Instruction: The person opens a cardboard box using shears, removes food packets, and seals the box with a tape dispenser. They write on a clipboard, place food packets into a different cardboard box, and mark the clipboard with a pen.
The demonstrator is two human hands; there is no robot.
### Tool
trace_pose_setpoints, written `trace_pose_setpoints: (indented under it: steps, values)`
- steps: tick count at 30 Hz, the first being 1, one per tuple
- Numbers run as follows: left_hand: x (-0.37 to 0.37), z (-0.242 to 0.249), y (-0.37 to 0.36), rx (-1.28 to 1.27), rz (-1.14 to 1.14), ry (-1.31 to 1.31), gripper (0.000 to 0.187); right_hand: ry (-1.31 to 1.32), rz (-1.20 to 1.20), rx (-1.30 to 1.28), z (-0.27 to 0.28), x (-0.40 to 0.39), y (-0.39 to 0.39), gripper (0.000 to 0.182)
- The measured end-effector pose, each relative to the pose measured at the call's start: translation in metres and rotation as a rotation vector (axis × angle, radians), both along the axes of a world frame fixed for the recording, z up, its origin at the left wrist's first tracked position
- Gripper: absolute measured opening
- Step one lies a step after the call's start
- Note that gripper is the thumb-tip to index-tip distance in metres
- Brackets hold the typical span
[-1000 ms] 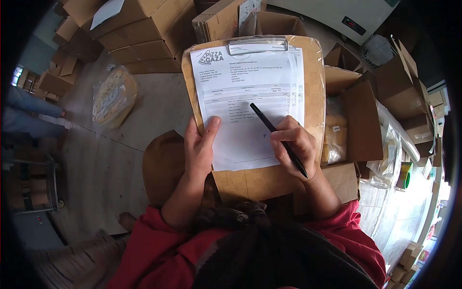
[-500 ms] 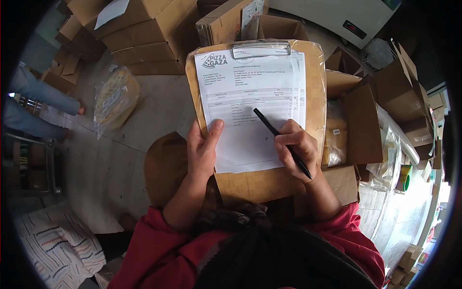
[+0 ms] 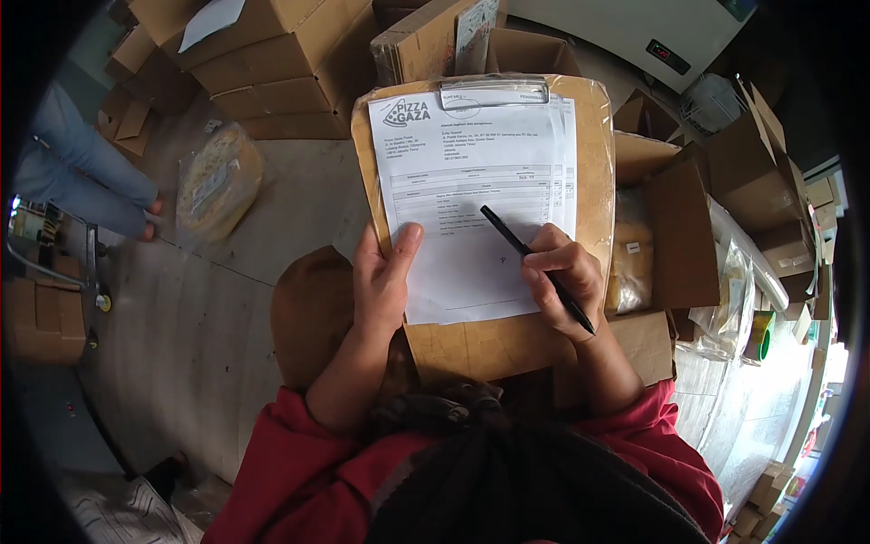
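A brown clipboard (image 3: pixel 594 218) lies before me, its metal clip (image 3: pixel 494 90) pressing down several printed sheets. The top sheet (image 3: pixel 471 272) bears a pizza-slice logo with the words PIZZA GAZA and a printed table. My left hand (image 3: pixel 385 276) grips the clipboard's lower left edge, thumb flat on the paper. In my right hand (image 3: pixel 566 276) is a black pen (image 3: pixel 506 228), pinched between the fingers and slanting across the sheet. One pen end is over the table's lower rows; the other points toward my wrist.
Cardboard boxes (image 3: pixel 272 72) are stacked at the back left. A plastic-wrapped bundle (image 3: pixel 220 181) sits on the floor, near a person's jeans-clad legs (image 3: pixel 100 163). Open boxes (image 3: pixel 698 236) stand at the right, beside a bag of bread-like goods (image 3: pixel 630 263). A white appliance (image 3: pixel 625 32) is behind.
At the left, the other person's legs have shifted, and the striped fabric at lower left has moved down, mostly out of view. My hands, pen and clipboard are nearly still.
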State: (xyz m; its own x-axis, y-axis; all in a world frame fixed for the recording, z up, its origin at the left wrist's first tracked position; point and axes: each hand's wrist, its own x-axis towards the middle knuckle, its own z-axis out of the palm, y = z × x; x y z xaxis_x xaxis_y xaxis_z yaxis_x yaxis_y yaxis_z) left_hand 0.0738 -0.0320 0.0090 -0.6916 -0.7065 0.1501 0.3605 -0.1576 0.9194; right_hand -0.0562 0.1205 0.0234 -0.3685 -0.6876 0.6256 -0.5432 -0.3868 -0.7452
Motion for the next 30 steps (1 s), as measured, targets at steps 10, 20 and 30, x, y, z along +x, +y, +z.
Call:
trace_pose_setpoints:
  steps: [10,20,30]
  values:
    - [0.001,-0.001,0.0,-0.011,-0.012,-0.002,0.03,0.04,-0.01,0.045,-0.001,-0.001,0.001,0.01]
    - [0.003,-0.009,-0.001,0.025,-0.021,-0.001,0.035,0.187,-0.137,0.08,0.006,0.005,-0.002,0.02]
    - [0.004,-0.01,-0.003,-0.016,-0.036,0.001,0.034,-0.663,0.164,-0.156,-0.005,-0.007,0.009,0.006]
